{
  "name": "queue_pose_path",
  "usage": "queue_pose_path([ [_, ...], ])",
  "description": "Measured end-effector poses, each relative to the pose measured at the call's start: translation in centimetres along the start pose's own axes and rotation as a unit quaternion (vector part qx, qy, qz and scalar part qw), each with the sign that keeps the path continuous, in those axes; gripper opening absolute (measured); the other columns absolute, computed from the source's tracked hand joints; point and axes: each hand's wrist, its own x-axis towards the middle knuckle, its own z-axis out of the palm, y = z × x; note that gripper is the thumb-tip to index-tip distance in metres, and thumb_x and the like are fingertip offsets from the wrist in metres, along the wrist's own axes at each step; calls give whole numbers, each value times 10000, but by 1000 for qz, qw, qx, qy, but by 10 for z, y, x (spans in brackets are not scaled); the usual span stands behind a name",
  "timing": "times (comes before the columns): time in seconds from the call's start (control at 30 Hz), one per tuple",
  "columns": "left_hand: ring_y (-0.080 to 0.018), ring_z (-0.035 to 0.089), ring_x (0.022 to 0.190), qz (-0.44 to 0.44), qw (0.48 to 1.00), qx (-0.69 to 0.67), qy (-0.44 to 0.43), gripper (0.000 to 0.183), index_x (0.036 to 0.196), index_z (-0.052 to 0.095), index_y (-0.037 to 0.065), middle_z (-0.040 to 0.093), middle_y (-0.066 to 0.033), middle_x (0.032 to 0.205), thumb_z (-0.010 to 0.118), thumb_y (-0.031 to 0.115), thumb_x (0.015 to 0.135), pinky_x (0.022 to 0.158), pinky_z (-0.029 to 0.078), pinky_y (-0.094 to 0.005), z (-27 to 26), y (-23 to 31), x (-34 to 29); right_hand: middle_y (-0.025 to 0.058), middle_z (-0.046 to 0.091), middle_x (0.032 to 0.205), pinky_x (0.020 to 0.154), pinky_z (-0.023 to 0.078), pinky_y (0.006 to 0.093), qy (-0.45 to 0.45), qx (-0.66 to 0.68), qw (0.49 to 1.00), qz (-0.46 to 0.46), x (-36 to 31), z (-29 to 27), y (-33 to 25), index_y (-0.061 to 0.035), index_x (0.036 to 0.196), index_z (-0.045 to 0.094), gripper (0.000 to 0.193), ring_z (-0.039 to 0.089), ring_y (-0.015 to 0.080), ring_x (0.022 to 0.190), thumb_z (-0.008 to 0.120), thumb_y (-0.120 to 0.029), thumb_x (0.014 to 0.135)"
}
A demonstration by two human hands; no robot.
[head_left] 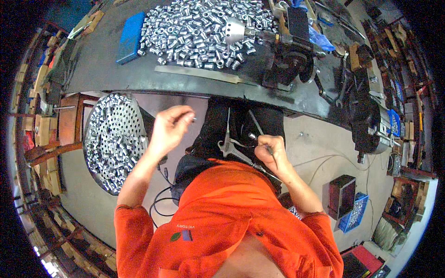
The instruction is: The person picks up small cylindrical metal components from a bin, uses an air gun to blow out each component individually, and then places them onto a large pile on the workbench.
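Note:
My left hand is raised between the perforated tray and my lap, thumb and fingers pinched together. A tiny shiny bit shows at its fingertips, too small to name. My right hand, above my right thigh, is closed round a thin rod-shaped tool that sticks out on both sides of the fist. Beside its fingers sits a small shiny metal fitting; whether it is on the rod, I cannot tell. Across my lap lies an air blow gun, close to the right hand.
Metal fittings heap on the dark bench, beside a blue box, a flat metal bar and a geared machine. More fittings fill part of a perforated tray at left. A blue crate stands on the floor at right.

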Motion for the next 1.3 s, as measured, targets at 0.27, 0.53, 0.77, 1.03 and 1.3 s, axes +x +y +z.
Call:
queue_pose_path([
  [0.27, -100, 578, 633, -102, 982, -130, -92, 218, 986, 633, -14, 617, -33, 750, 552, 173, 907, 602, 472, -252, 35, -101, 35, 169, 585, 608, 562, 483, 473, -2, -240, 966, -97, 13, 62, 34, -56, 650, 587, 124, 595, 350, 586, 608, -178, 643],
  [0.53, -94, 514, 513, -181, 979, -21, -87, 270, 904, 671, 3, 583, -32, 629, 573, 255, 897, 462, 422, -262, 52, -139, 84, 148, 560, 610, 544, 476, 462, -52, -131, 980, -144, -8, 70, 30, -61, 625, 510, 163, 578, 358, 594, 620, -179, 642],
  [0.77, -102, 498, 524, -188, 965, 44, -177, 286, 888, 694, 36, 584, -29, 647, 625, 311, 852, 491, 415, -265, 59, -114, 100, 130, 525, 581, 499, 468, 446, -16, -148, 967, -204, -18, 75, 32, -85, 635, 501, 179, 573, 322, 569, 644, -191, 646],
  [1.03, -95, 483, 534, -211, 954, 15, -210, 284, 833, 694, 60, 549, 1, 643, 625, 334, 859, 492, 425, -253, 42, -134, 103, 129, 528, 578, 503, 476, 442, -20, -145, 972, -186, -22, 75, 29, -78, 639, 512, 179, 569, 322, 552, 649, -193, 649],
  [1.3, -111, 582, 536, -170, 955, -40, -239, 229, 886, 681, 14, 624, -43, 699, 578, 219, 887, 478, 452, -236, 51, -119, 94, 128, 544, 599, 514, 476, 430, -22, -121, 974, -190, -19, 73, 29, -65, 661, 528, 174, 567, 313, 557, 652, -187, 655],
])
